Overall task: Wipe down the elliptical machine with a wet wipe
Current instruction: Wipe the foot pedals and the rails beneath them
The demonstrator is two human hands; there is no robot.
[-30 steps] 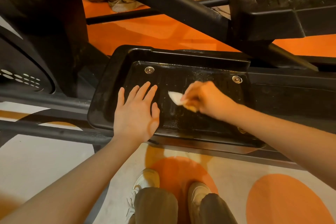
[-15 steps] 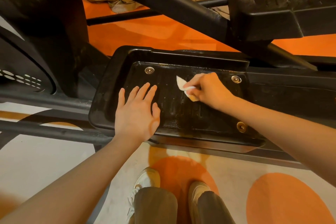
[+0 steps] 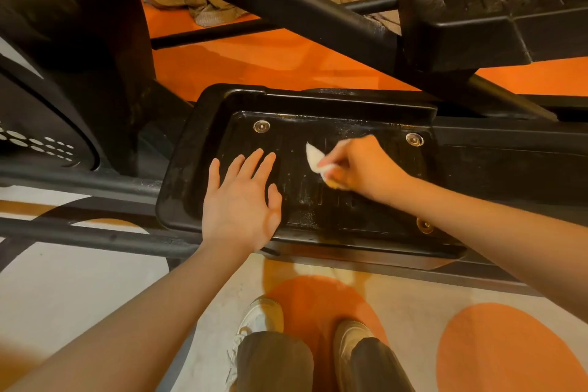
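The elliptical's black foot pedal (image 3: 203, 149) lies below me, a ribbed tray with raised rims and metal bolts at its corners. My left hand (image 3: 241, 204) rests flat on its left half, fingers straight and spread. My right hand (image 3: 359, 165) pinches a small white wet wipe (image 3: 313, 154) and presses it on the pedal's middle, towards the far rim. Most of the wipe is hidden under my fingers. The pedal surface looks wet and shiny.
The second pedal (image 3: 496, 9) stands higher at the upper right, on a black arm (image 3: 286, 6) crossing diagonally. The flywheel housing (image 3: 47, 99) fills the left side. A frame rail (image 3: 95, 235) runs below the pedal. My shoes (image 3: 264, 315) stand on the orange-and-white floor.
My right hand slid the wipe from the pedal's middle up towards the far rim, then a little back to the right. The left hand stayed in place.
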